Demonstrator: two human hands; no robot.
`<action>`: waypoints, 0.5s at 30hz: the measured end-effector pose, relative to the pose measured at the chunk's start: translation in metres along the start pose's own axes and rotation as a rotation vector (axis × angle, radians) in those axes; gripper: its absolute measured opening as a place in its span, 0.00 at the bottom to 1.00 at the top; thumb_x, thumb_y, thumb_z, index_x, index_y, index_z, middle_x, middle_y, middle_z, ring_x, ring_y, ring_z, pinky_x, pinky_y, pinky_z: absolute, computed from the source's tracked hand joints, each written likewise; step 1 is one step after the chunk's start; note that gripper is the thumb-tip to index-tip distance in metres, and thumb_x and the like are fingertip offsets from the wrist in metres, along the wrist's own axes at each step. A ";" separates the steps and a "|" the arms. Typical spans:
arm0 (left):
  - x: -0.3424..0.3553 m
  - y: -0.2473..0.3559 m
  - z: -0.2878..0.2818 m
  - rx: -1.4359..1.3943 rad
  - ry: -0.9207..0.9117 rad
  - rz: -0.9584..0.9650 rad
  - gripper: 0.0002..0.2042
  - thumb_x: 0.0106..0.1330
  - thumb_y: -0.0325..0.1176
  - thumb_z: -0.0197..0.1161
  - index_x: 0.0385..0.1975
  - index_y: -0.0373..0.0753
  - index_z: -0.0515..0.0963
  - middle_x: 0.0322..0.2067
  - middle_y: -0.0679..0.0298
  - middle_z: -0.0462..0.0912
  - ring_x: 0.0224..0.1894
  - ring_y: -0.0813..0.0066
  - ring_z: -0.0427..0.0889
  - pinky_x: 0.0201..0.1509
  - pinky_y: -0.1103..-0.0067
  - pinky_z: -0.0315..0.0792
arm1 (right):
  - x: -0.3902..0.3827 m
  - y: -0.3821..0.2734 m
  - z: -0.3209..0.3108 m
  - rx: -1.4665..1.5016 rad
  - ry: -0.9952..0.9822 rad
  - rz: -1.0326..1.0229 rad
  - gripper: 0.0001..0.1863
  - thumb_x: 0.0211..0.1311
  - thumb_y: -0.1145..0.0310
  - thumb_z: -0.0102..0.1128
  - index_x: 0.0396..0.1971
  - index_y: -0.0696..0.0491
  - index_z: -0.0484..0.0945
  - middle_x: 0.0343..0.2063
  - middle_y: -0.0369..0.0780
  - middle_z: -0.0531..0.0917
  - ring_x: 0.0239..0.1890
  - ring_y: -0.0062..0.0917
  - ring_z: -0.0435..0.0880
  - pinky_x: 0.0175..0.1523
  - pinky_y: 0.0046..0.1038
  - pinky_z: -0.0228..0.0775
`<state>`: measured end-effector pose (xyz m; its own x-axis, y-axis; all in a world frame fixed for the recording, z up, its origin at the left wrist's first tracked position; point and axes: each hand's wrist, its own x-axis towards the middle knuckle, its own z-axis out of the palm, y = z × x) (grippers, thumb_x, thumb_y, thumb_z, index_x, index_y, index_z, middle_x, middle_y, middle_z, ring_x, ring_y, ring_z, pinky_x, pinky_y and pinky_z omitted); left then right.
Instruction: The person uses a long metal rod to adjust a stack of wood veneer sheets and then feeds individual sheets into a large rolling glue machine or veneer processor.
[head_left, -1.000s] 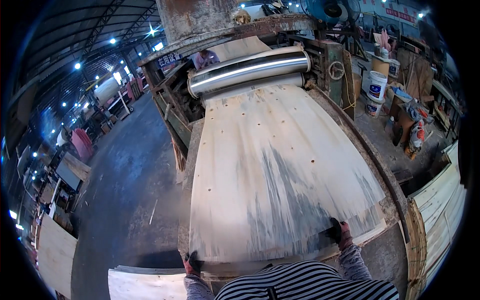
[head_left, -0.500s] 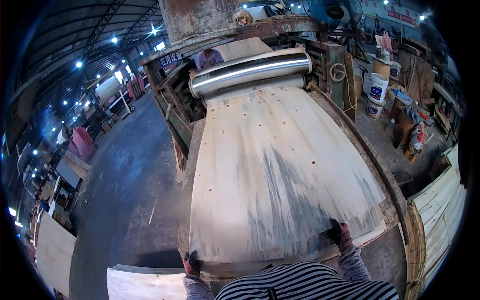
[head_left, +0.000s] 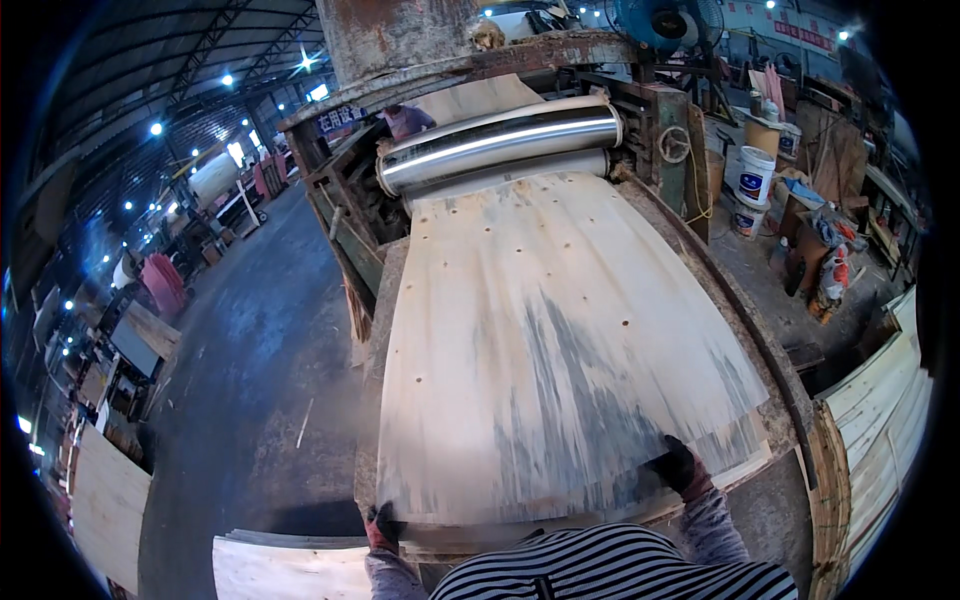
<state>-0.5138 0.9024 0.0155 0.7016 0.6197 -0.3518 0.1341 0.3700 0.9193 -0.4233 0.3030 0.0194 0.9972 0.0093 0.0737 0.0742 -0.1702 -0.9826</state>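
Note:
A large pale veneer sheet (head_left: 540,340) with knots and grey streaks lies on the machine bed (head_left: 745,330), its far end at two metal rollers (head_left: 500,140). My left hand (head_left: 385,525), in a dark and red glove, is closed on the sheet's near left corner. My right hand (head_left: 675,465), gloved likewise, grips the near edge toward the right, its fingertips partly unclear. Another sheet edge (head_left: 750,450) shows underneath at the right.
A veneer stack (head_left: 290,565) sits low at the left, more sheets (head_left: 880,430) at the right. A co-worker (head_left: 408,122) is behind the rollers. Buckets (head_left: 752,178), a fan (head_left: 665,20) and clutter line the right; a floor aisle (head_left: 250,350) runs along the left.
My right hand has shifted a little forward and left along the sheet's edge. The co-worker has leaned over slightly. The sheet shows little change.

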 end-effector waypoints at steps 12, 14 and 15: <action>-0.004 0.007 -0.019 0.211 -0.198 0.219 0.18 0.53 0.35 0.62 0.44 0.41 0.72 0.41 0.61 0.75 0.41 0.64 0.76 0.37 0.67 0.77 | 0.066 -0.015 0.090 0.565 -0.319 0.241 0.27 0.52 0.66 0.62 0.51 0.58 0.65 0.45 0.45 0.75 0.48 0.32 0.74 0.56 0.38 0.66; -0.009 0.022 -0.016 0.434 -0.250 0.470 0.19 0.49 0.32 0.65 0.43 0.40 0.73 0.40 0.60 0.75 0.42 0.63 0.77 0.39 0.68 0.76 | 0.096 -0.009 0.088 1.295 -0.305 0.604 0.23 0.54 0.74 0.59 0.50 0.60 0.65 0.48 0.46 0.73 0.50 0.34 0.73 0.58 0.36 0.66; -0.012 0.035 -0.017 0.682 -0.307 0.766 0.20 0.47 0.31 0.67 0.43 0.39 0.74 0.40 0.59 0.76 0.42 0.62 0.77 0.41 0.69 0.76 | 0.111 -0.005 0.092 1.027 -0.298 0.458 0.22 0.56 0.72 0.56 0.50 0.58 0.65 0.49 0.46 0.73 0.50 0.37 0.72 0.58 0.38 0.65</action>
<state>-0.5293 0.9202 0.0489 0.8980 0.2874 0.3330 -0.1205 -0.5674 0.8146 -0.3129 0.3956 0.0165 0.8827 0.4081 -0.2330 -0.4615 0.6598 -0.5930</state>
